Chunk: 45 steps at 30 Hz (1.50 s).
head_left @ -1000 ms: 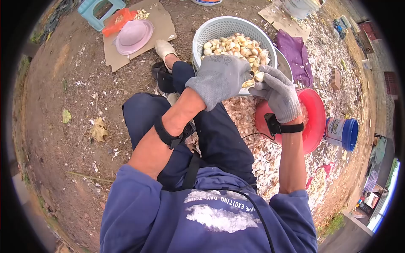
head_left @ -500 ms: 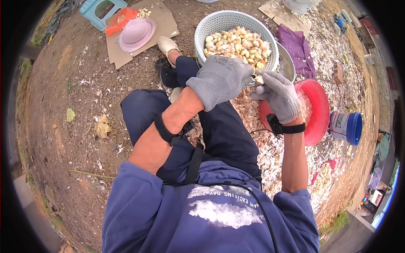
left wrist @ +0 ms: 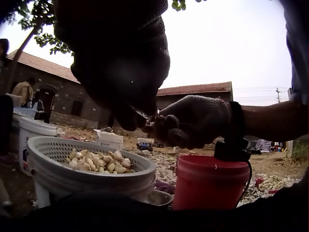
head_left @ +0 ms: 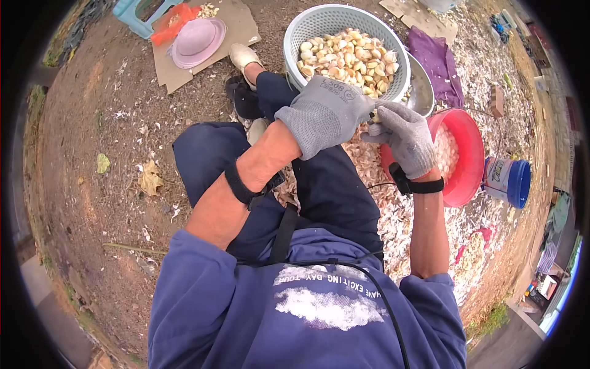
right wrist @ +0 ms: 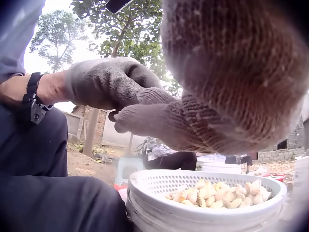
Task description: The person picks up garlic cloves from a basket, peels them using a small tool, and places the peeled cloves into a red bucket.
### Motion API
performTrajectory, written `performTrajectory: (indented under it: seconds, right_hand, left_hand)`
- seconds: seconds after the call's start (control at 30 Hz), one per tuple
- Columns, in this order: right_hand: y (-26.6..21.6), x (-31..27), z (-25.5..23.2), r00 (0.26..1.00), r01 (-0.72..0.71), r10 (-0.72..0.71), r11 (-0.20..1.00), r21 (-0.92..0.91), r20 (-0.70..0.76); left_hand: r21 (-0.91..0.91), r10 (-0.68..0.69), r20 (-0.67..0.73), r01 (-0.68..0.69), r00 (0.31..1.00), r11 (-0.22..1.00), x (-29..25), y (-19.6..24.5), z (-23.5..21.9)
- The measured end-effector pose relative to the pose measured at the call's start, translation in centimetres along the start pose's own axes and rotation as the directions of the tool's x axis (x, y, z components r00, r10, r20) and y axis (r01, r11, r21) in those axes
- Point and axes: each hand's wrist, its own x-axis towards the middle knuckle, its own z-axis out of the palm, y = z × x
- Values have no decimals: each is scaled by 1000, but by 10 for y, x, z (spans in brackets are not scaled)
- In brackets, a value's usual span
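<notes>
Both gloved hands meet just in front of the white basket (head_left: 307,37) of garlic. Left hand (head_left: 326,111) curled, fingertips against the right hand; what it grips can't be made out. Right hand (head_left: 402,135) pinches a garlic clove (head_left: 376,115) at its fingertips. Red bucket (head_left: 470,154) just beyond the right hand, blue tub (head_left: 510,181) further right.

Both hands wear grey knit cloth gloves (head_left: 322,114), rough and matt. The basket (head_left: 307,27) is white perforated plastic; the bucket (head_left: 470,147) smooth red plastic; the bowl (head_left: 421,92) shiny metal.
</notes>
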Motion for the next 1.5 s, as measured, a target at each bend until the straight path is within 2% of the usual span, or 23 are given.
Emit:
performTrajectory:
  seconds: [0.03, 0.17, 0.3, 0.5, 0.57, 0.7, 0.77, 0.8, 0.87, 1.0, 1.07, 1.1, 1.17, 1.2, 1.27, 1.5]
  right_hand:
    - [2, 0, 0, 1000, -2, 2, 999, -49, -11]
    - [2, -6, 1, 999, -21, 20, 999, -49, -30]
    - [2, -9, -1, 998, -50, 49, 997, -57, -29]
    - [7, -11, -6, 1000, 3, -3, 1000, 3, -6]
    - [10, -12, -7, 1000, 3, -3, 1000, 25, 20]
    - [12, -14, -5, 1000, -20, 20, 1000, -2, 10]
    - [13, -17, -4, 1000, -8, 8, 1000, 10, 15]
    - [12, -19, -3, 1000, -1, 0, 1000, 19, 23]
    - [14, -20, -5, 999, 8, -9, 1000, 27, 32]
    - [27, -19, -16, 997, 71, -73, 992, 108, 15]
    - [29, -21, -20, 995, 101, -102, 988, 115, 3]
    - [29, -21, -21, 995, 98, -98, 987, 125, -2]
    - [28, -20, -20, 995, 99, -99, 985, 138, -6]
    - [27, -21, -19, 995, 104, -103, 986, 133, -10]
    - [25, -24, -18, 994, 107, -106, 986, 127, -13]
    - [25, -25, -14, 992, 123, -121, 983, 136, -22]
  left_hand:
    - [23, 3, 30, -3, 1000, 1000, 0, 2, 1]
    - [61, 3, 107, -10, 994, 998, 1, 8, 3]
    - [11, 2, 104, -3, 995, 1000, 1, 7, 7]
    - [-6, -40, 68, 41, 997, 999, 1, 5, 15]
    - [24, -60, -11, 61, 998, 998, 1, 2, 17]
    - [3, -77, -45, 78, 996, 997, 1, -4, 20]
    - [18, -174, 45, 173, 984, 985, 3, -1, 14]
    - [16, -174, 47, 173, 984, 985, 4, -3, 15]
    - [20, -282, 29, 282, 959, 959, 6, -10, 14]
    - [30, -297, 51, 296, 954, 955, 5, -14, 9]
    - [-23, -268, 198, 278, 943, 960, 1, -10, 7]
    - [-23, -270, 199, 280, 942, 960, -1, -7, 9]
    - [-230, -198, 173, 235, 965, 944, -2, -2, 13]
    - [-230, -198, 173, 235, 965, 945, -2, 0, 16]
    - [-391, -172, 124, 207, 977, 897, -3, 3, 21]
    - [-439, -192, 104, 219, 976, 871, -2, 8, 21]
